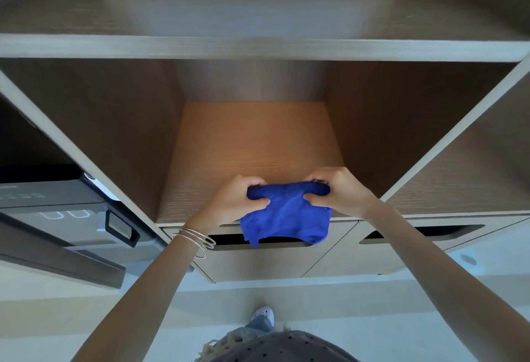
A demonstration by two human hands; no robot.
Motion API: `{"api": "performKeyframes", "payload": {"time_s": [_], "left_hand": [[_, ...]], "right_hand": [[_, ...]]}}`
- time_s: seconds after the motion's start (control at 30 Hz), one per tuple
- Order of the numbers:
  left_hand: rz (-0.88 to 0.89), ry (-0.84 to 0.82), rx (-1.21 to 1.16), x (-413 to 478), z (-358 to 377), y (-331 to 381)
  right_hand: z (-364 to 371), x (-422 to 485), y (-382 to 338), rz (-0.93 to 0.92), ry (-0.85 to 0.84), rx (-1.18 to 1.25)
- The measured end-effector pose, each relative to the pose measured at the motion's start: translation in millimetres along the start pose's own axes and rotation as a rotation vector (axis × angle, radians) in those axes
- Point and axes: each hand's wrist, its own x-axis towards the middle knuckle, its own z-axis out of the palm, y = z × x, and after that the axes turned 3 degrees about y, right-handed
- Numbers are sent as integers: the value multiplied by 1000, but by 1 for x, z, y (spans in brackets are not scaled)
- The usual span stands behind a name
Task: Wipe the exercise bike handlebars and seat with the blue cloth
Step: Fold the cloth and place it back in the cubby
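left hand (235, 197): grips blue cloth (286, 218)
right hand (338, 191): same — fingers curled
around: open cubby shelf (252, 143) behind — drawer slot (418, 234) below

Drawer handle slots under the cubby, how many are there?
2: one handle slot partly behind the hanging blue cloth, the other to its right. Others may be out of frame.

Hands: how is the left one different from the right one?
The left hand has thin bangles at its wrist; the right hand has a bare wrist. The left hand holds the cloth at its left end, the right hand at its right end. Both have fingers curled round the cloth.
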Motion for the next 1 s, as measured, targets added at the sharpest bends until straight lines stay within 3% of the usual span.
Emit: {"api": "performKeyframes", "payload": {"time_s": [0.17, 0.3, 0.4, 0.5, 0.6, 0.77, 0.9, 1.0], "left_hand": [[63, 178, 166, 33, -13, 7], [77, 461, 318, 60, -20, 22], [203, 581, 423, 65, -12, 20], [295, 410, 559, 54, 11, -8], [259, 213, 636, 32, 42, -41], [195, 134, 475, 23, 44, -45], [240, 212, 498, 45, 40, -33], [197, 84, 648, 65, 48, -36]], "right_hand": [[-6, 30, 4, 38, 179, -120], [-10, 51, 1, 13, 432, -241], [-3, 54, 7, -39, 494, -317], [20, 38, 27, -22, 347, -366], [54, 6, 45, 119, 142, -319], [66, -15, 48, 121, 167, -173], [56, 7, 38, 106, 235, -186], [56, 25, 43, 156, 43, -314]]}}
